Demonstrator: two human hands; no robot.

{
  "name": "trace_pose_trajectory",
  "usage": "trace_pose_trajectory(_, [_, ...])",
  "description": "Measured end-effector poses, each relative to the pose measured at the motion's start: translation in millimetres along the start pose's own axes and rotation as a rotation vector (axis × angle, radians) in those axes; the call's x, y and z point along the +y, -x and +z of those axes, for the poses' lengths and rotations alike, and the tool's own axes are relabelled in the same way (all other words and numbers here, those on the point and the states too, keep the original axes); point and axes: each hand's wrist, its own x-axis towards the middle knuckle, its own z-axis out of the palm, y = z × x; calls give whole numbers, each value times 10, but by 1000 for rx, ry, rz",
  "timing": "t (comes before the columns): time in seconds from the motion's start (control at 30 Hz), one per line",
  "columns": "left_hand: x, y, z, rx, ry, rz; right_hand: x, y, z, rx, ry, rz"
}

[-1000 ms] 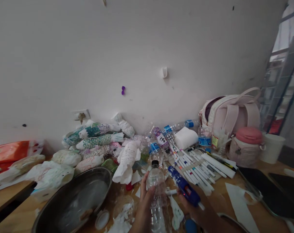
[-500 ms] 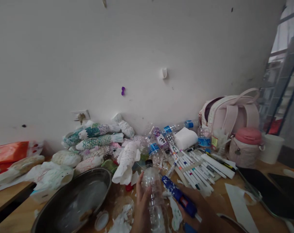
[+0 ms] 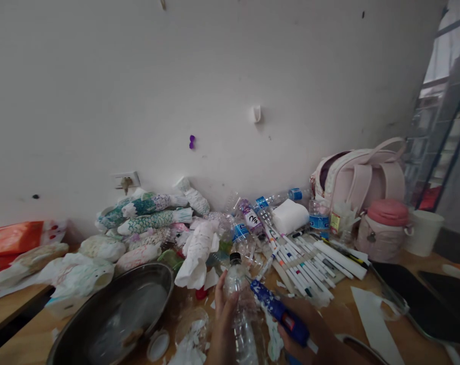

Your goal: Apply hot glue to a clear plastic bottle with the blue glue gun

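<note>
- The left hand (image 3: 222, 317) rises from the bottom edge of the view, fingers pointing up and away from the person, palm turned toward the right.
- It is clasped around a clear plastic bottle (image 3: 240, 309), thumb and fingers wrapped on the left side of the body below the shoulder.
- The bottle stands nearly upright over the wooden table (image 3: 366, 309), low in the middle of the view, its black cap (image 3: 235, 257) at the top and leaning slightly left.
- The right hand (image 3: 309, 337) comes in from the lower right, forearm slanting up toward the left, knuckles facing the camera.
- It is clenched around a blue glue gun (image 3: 281, 313), which lies along the same slant with its nozzle aimed up-left.
- The nozzle tip sits right at the bottle's shoulder, just below the cap; whether it touches the plastic cannot be told.
- Left of the hands sits a dark metal bowl (image 3: 115, 319), with a white lid (image 3: 158, 345) on the table beside its rim.
- Behind the bottle lies a white paper-wrapped roll (image 3: 197, 251), and farther back a heap of patterned paper-covered bottles (image 3: 149, 215) against the wall.
- To the right, a row of white markers (image 3: 309, 266) is spread on the table, well apart from both hands.
- A pink backpack (image 3: 361, 175) and a pink-lidded container (image 3: 384, 225) stand at the far right.
</note>
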Motion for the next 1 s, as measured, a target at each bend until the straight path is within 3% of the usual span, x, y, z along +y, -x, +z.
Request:
trace_pose_trajectory(0.17, [80,136,47,-39,33,-40,-96,-32,-77,-19,81,-150])
trace_pose_trajectory(0.37, [41,99,37,-40,20,-38,-17,-39,-39,15,106,-225])
trace_pose_trajectory(0.6, [15,57,-1,-35,0,-18,-95,-13,-107,20,122,-224])
trace_pose_trajectory(0.77, [0,47,-9,-34,0,-23,-126,-40,-121,-45,134,-253])
trace_pose_trajectory(1.0, [-26,27,-22,-35,6,-39,-69,2,-75,50,120,-180])
